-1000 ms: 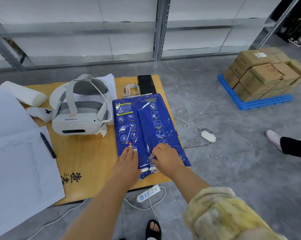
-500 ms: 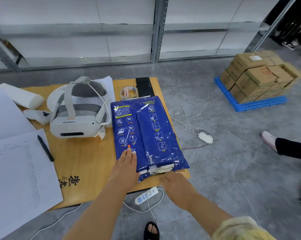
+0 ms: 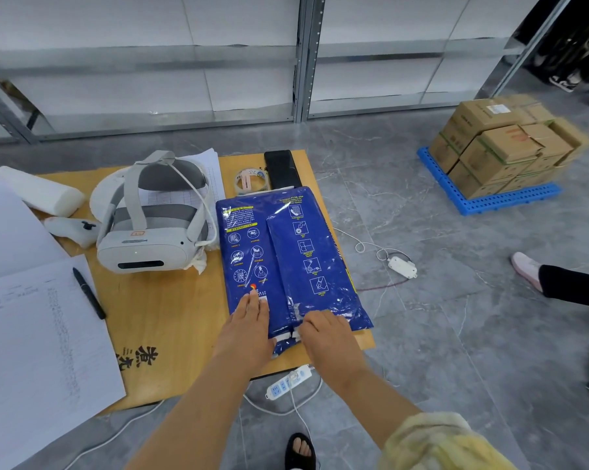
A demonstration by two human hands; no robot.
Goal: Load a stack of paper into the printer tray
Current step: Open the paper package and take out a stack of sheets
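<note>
Fingers [image 3: 252, 305] of the left hand [image 3: 247, 329] lie flat and close together, palm down on the near left part of the paper ream [image 3: 286, 259]. The right hand [image 3: 330, 340] rests at the pack's near end, at about 5 o'clock from its middle, its fingers curled down over the white folded end flaps; whether they pinch the wrapper I cannot tell.

The ream is a rectangular block in glossy blue plastic wrap, crinkled and shiny, printed with small white icons and a yellow text band, with a raised seam running down its length. It lies flat on the right edge of the wooden table [image 3: 171, 334], whose top is smooth, honey-coloured grain.

At 9 o'clock from the ream sits a white headset [image 3: 150, 228] with rounded matte shell and grey straps. At 12 o'clock, just beyond the pack, stand a clear tape roll [image 3: 251, 179] and a flat black phone [image 3: 282, 168]. A black pen [image 3: 89, 293] lies on an open notebook [image 3: 32, 351] of lined paper.
</note>
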